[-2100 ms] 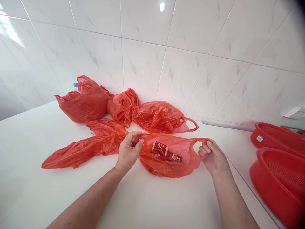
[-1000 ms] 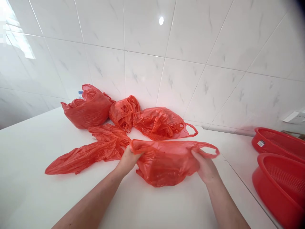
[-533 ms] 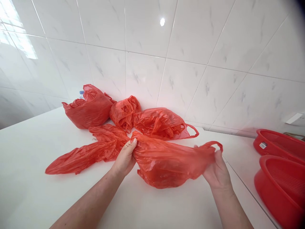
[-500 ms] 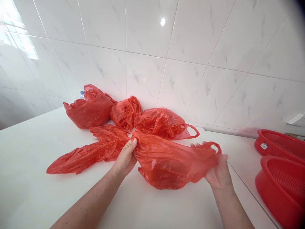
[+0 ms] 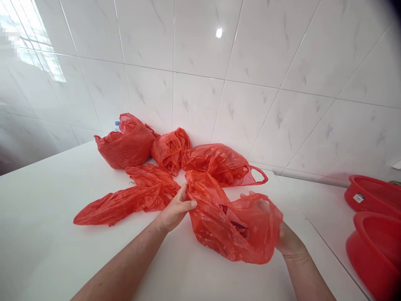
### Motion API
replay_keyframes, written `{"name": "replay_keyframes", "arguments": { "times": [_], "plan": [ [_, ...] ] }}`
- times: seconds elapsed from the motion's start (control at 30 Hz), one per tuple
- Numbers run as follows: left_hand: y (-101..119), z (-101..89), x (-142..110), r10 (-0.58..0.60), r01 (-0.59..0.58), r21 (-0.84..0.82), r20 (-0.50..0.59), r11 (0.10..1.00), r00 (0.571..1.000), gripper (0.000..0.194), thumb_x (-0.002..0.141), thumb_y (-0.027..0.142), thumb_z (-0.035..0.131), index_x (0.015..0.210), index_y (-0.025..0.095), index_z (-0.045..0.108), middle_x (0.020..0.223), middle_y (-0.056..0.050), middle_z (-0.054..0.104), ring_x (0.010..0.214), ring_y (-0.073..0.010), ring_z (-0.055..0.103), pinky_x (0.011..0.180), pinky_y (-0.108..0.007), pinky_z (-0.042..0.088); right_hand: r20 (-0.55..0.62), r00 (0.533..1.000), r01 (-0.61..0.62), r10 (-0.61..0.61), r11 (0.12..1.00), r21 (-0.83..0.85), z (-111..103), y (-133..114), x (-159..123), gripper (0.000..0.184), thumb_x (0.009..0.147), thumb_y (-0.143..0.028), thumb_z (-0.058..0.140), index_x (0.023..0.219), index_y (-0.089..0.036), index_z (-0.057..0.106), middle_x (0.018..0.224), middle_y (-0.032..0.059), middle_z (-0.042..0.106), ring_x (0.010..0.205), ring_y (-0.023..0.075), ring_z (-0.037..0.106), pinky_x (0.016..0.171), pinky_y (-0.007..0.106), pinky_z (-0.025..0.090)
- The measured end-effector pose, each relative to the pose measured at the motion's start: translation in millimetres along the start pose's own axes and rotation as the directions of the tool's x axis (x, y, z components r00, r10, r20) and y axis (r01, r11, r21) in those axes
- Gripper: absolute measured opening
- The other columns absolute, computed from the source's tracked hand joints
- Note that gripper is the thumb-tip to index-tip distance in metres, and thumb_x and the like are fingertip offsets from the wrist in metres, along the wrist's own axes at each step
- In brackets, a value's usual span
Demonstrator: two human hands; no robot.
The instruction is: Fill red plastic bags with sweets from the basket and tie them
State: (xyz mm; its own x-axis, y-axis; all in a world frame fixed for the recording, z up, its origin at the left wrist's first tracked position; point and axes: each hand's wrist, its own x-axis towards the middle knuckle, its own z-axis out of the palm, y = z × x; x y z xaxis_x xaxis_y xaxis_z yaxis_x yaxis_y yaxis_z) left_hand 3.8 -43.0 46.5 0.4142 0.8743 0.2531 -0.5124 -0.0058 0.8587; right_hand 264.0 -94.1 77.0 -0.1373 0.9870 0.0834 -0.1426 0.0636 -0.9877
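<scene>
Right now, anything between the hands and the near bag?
Nothing visible. The left hand grips the near bag at its left end; the right hand is at its right side, partly hidden by it. The flat bag lies left of the left hand, not in between.

The left hand (image 5: 178, 209) pinches a gathered edge of an open red plastic bag (image 5: 208, 215), with dark red wrappers (image 5: 239, 227) inside. The right hand (image 5: 280, 235) is partly hidden by the bag's right side, its fingertips showing past the rim. Beside the left hand, a crumpled red bag (image 5: 125, 204) lies on the white counter (image 5: 178, 267). Three fuller red bags (image 5: 171, 147) line the marbled tile wall (image 5: 200, 100), a blue-capped bottle (image 5: 117, 125) behind the leftmost. Two red plastic baskets (image 5: 365, 253) stand at the right.
</scene>
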Motion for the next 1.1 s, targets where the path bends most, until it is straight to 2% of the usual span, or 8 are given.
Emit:
{"name": "replay_keyframes", "arguments": {
  "times": [0.13,0.27,0.43,0.53,0.6,0.73,0.87,1.1],
  "plan": [
    [-3.5,-6.9,0.0,-0.007,0.006,0.043,0.018,0.999,1.0,0.073,0.068,0.035,0.073,0.133,0.025,0.041,0.131,-0.012,0.05,0.117,-0.0291,0.051,0.095,-0.042,0.043,-0.01,0.997,0.081,-0.08,0.973,0.217,-13.2,5.4,-4.6,0.095,0.039,-0.078,0.068,0.123,-0.037,0.052,0.14,0.0054,0.041,0.125,0.0358,0.04,0.091,0.05,0.044],
    [-1.6,-13.3,-1.5,-0.126,0.079,0.244,0.186,0.967,0.975,0.074,0.061,0.035,0.078,0.128,0.022,0.048,0.119,-0.013,0.06,0.111,-0.0297,0.055,0.09,-0.042,0.047,0.035,0.995,0.084,-0.09,0.983,0.162,-9.4,-2.1,-6.0,0.098,0.037,-0.075,0.072,0.124,-0.035,0.052,0.138,0.0075,0.044,0.122,0.0374,0.043,0.091,0.049,0.044],
    [-6.2,-12.3,-1.7,-0.241,0.043,0.558,0.287,0.829,0.927,0.045,0.063,0.03,0.076,0.106,0.023,0.064,0.099,-0.008,0.068,0.098,-0.0291,0.062,0.082,-0.041,0.051,0.212,0.975,-0.053,0.074,0.993,-0.105,-6.4,1.5,-2.3,0.035,0.066,-0.042,0.075,0.096,-0.026,0.07,0.104,0.0073,0.067,0.101,0.0309,0.059,0.086,0.043,0.047],
    [-15.8,-11.0,0.3,-0.084,0.012,0.627,0.085,0.779,0.993,0.028,0.073,0.033,0.067,0.098,0.02,0.066,0.102,-0.008,0.067,0.096,-0.0279,0.061,0.077,-0.036,0.052,-0.071,0.993,0.097,-0.091,0.991,0.087,-26.4,11.5,1.8,0.021,0.068,-0.041,0.073,0.086,-0.03,0.072,0.095,0.0031,0.069,0.095,0.0262,0.061,0.079,0.037,0.051],
    [-19.7,-11.0,2.0,-0.039,0.045,0.64,-0.023,0.767,0.999,0.026,0.077,0.035,0.062,0.096,0.018,0.066,0.099,-0.008,0.068,0.091,-0.0261,0.062,0.073,-0.034,0.052,-0.318,0.936,0.229,-0.152,0.948,0.221,-43.5,15.9,4.9,0.025,0.071,-0.044,0.07,0.094,-0.033,0.069,0.102,0.0016,0.067,0.098,0.0243,0.059,0.078,0.035,0.052],
    [-18.2,-9.3,4.1,-0.055,0.084,0.624,-0.067,0.777,0.996,0.026,0.08,0.038,0.058,0.088,0.015,0.067,0.088,-0.006,0.069,0.085,-0.0219,0.063,0.071,-0.029,0.05,-0.515,0.856,0.264,-0.042,0.892,0.367,-62.6,21.1,13.8,0.018,0.073,-0.037,0.069,0.089,-0.029,0.067,0.093,-0.0012,0.067,0.085,0.0172,0.061,0.074,0.029,0.052],
    [-16.0,-0.3,3.2,-0.059,0.078,0.596,-0.053,0.799,0.997,0.024,0.079,0.037,0.058,0.079,0.014,0.066,0.079,-0.003,0.068,0.076,-0.0175,0.062,0.066,-0.024,0.048,-0.423,0.906,0.179,0.024,0.883,0.434,-53.1,25.0,19.1,0.03,0.064,-0.049,0.075,0.078,-0.025,0.064,0.073,-0.0036,0.06,0.066,0.0122,0.057,0.066,0.028,0.052],
    [-21.5,22.7,-3.7,-0.052,0.073,0.721,-0.051,0.689,0.997,0.015,0.078,0.025,0.051,0.076,0.015,0.062,0.072,0.001,0.063,0.066,-0.0128,0.056,0.058,-0.02,0.043,-0.203,0.979,0.063,-0.03,0.986,0.157,2.4,11.6,5.5,0.07,0.054,-0.048,0.082,0.116,-0.03,0.055,0.081,0.0008,0.062,0.065,0.0148,0.056,0.059,0.027,0.05]
  ]
}}
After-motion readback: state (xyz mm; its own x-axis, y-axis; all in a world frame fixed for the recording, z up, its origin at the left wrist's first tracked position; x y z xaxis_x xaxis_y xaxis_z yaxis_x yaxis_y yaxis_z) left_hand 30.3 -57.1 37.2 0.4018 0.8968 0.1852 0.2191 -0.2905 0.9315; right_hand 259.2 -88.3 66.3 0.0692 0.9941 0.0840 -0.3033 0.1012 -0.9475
